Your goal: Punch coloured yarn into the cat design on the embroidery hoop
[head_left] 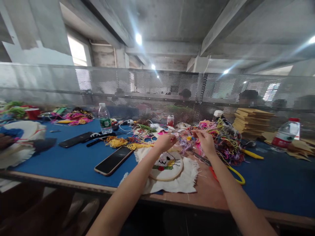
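Observation:
My left hand [167,142] is raised above the far side of a wooden embroidery hoop [169,179], its fingers pinched together. To its right, my right hand [203,141] also has its fingertips closed. Whatever the two hands hold is too fine to make out. The hoop lies on a fringed white cloth [188,183], stitched with a white cat's face, a dark patch and yellow, green and red parts. Under my right forearm lie scissors [202,158] with orange handles, partly hidden. Loose purple yarn [185,146] lies between and beyond the hands.
A phone [113,161] lies left of the cloth, yellow yarn [118,142] behind it. A water bottle [104,118], a drink can [170,121] and a yarn heap [227,141] stand farther back. At right are brown envelopes [251,123] and a red-labelled bottle [286,135]. Someone's hand [6,141] shows far left.

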The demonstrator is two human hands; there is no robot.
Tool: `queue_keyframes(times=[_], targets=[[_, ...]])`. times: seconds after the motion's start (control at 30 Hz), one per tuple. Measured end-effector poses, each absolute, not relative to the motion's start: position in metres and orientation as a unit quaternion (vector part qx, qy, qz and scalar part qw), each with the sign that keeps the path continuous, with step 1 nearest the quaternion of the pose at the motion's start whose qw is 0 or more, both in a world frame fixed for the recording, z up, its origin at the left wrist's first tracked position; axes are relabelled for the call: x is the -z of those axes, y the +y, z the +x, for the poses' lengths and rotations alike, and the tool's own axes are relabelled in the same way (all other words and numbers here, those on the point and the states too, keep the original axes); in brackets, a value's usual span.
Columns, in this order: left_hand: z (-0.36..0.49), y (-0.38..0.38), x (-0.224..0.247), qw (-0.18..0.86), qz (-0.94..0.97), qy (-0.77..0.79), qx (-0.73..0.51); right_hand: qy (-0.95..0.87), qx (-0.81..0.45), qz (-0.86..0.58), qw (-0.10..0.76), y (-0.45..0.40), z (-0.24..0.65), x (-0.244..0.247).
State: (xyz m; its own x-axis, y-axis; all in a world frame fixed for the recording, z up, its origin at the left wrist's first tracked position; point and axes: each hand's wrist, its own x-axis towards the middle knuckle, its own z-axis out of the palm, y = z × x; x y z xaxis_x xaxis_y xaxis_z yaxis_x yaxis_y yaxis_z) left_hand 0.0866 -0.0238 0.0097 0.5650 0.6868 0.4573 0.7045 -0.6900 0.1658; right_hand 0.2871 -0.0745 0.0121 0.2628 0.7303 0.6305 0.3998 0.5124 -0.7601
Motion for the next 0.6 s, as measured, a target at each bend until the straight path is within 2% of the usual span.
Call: queue_keyframes(times=[0.17, 0.43, 0.6], targets=[[0.089, -0.022, -0.007, 0.018, -0.891, -0.388, 0.235, -0.610, -0.156, -0.472, 0.616, -0.070, 0.290, -0.010], [0.090, -0.022, -0.005, 0.022, -0.898, -0.371, 0.234, -0.692, -0.056, -0.509, 0.509, -0.071, 0.287, -0.010], [0.089, -0.025, -0.006, 0.016, -0.913, -0.336, 0.229, -0.682, -0.090, -0.502, 0.525, -0.077, 0.279, -0.011]])
